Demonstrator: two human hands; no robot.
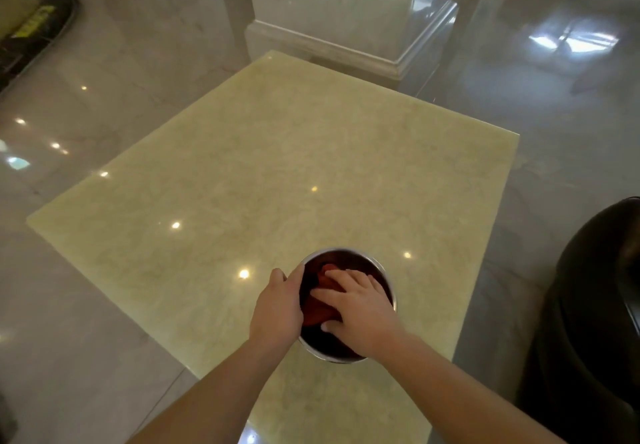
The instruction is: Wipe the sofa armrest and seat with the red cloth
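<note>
Fingers (341, 275) on red cloth (317, 308) (in bowl (346, 253))

one head-worn view looks forward and steeply down from above. it sits close over a pale stone table (311, 152). no second view shares the scene.

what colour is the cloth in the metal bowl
Red cloth, seen best in the head view.

table (277, 166): open beyond bowl (384, 270) | dark sofa (595, 305): blocks right
</note>
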